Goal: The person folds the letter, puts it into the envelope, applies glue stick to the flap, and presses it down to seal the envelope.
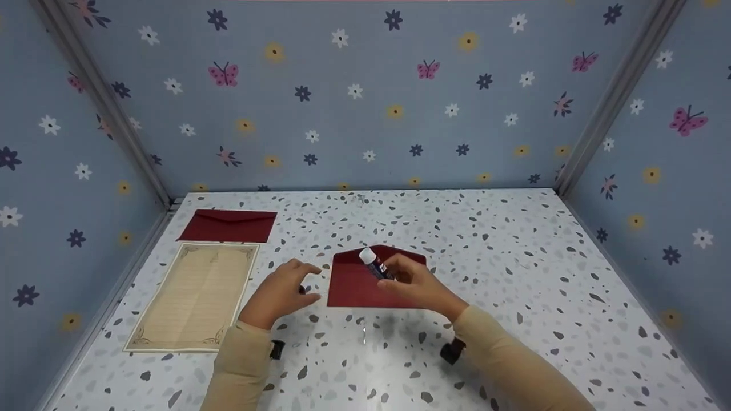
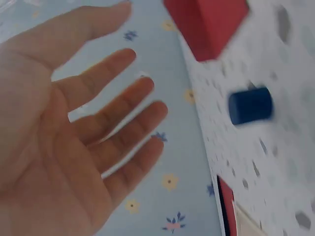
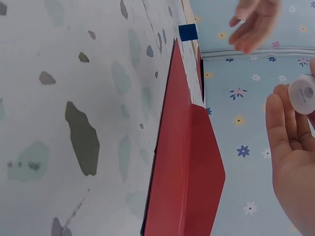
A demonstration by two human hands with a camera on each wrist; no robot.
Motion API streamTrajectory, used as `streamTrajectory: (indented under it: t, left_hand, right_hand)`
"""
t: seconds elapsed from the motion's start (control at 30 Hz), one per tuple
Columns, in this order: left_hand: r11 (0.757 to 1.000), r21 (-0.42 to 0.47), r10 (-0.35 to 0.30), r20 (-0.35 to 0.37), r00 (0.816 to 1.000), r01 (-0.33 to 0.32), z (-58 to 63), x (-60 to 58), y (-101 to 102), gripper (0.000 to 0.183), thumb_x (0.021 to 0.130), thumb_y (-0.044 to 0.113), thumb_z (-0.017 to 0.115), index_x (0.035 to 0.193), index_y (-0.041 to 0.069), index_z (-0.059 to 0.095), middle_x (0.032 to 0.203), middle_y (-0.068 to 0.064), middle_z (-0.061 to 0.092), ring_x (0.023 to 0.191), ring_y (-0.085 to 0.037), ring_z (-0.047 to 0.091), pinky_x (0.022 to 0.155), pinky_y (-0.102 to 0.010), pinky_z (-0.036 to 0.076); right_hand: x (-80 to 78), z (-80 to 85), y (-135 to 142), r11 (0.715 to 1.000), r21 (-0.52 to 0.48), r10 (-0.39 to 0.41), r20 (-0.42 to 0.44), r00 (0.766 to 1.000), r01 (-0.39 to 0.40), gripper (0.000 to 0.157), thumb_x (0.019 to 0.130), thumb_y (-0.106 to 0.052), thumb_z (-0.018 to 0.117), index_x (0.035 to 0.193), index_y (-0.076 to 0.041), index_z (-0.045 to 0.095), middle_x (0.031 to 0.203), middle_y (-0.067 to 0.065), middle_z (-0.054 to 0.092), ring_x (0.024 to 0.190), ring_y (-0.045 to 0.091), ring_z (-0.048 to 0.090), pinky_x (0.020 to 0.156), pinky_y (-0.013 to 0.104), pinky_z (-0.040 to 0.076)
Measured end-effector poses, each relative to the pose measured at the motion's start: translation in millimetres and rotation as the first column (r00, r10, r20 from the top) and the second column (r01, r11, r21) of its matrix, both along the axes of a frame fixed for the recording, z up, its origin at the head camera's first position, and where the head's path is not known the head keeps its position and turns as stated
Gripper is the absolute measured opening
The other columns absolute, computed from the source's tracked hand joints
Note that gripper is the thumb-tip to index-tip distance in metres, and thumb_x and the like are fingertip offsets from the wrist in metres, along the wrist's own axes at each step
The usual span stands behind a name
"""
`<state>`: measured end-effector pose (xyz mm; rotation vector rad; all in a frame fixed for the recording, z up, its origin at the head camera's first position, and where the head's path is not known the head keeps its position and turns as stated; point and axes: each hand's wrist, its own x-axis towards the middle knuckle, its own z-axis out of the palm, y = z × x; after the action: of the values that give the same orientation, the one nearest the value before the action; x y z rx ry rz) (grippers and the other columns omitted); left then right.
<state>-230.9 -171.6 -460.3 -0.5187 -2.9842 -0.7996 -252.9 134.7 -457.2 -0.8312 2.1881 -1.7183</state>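
My right hand [image 1: 414,282] holds a glue stick [image 1: 374,265] between thumb and fingers, its white end tilted up to the left. The stick is over a red envelope [image 1: 357,291] whose flap [image 3: 206,172] stands raised on the far side. In the right wrist view the round base of the glue stick [image 3: 302,94] faces the camera. My left hand [image 1: 280,294] holds nothing, its fingers apart, left of the envelope. A small blue cap [image 2: 250,105] stands on the table close to that hand, which partly hides it in the head view.
A second red envelope [image 1: 228,226] lies at the back left with its flap folded down. In front of it lies a cream sheet of letter paper [image 1: 191,297] with an ornate border. Flower-patterned panels [image 1: 365,114] wall the speckled table [image 1: 514,257] at the back and sides.
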Motion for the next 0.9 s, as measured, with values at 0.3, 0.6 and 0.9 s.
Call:
streamTrajectory:
  t: [0.3,0.6,0.9]
  left_hand:
    - [0.980,-0.148,0.140,0.013,0.990,-0.137,-14.6,-3.8,-8.2,0.027,0.084,0.011,0.081,0.110,0.007,0.076,0.100,-0.011,0.065,0.089,-0.025,0.063,0.080,-0.047,0.053]
    - [0.983,-0.083,0.171,0.087,0.981,-0.163,-18.3,-2.9,-9.5,0.020,0.086,0.004,0.077,0.106,0.007,0.078,0.096,-0.008,0.065,0.086,-0.020,0.061,0.082,-0.042,0.053]
    - [0.985,-0.091,0.147,0.029,0.989,-0.144,-24.5,-9.7,-6.2,0.015,0.085,0.005,0.078,0.100,0.006,0.078,0.095,-0.007,0.062,0.089,-0.024,0.063,0.083,-0.044,0.053]
  right_hand:
    - [-2.6,-2.3,2.6,1.000,0.009,-0.009,-0.007,1.000,0.009,0.024,0.093,-0.010,0.072,0.113,-0.001,0.061,0.100,0.008,0.065,0.088,0.019,0.061,0.077,0.028,0.052]
    - [-4.5,-3.3,5.0,1.000,0.014,-0.012,-0.020,1.000,0.012,0.023,0.093,-0.009,0.071,0.113,-0.001,0.061,0.099,0.010,0.065,0.088,0.025,0.061,0.075,0.027,0.052]
    - [-17.1,-24.3,7.1,0.999,0.023,-0.036,0.029,0.999,0.035,0.026,0.093,-0.008,0.072,0.115,-0.001,0.060,0.102,0.009,0.066,0.095,0.036,0.064,0.080,0.030,0.054]
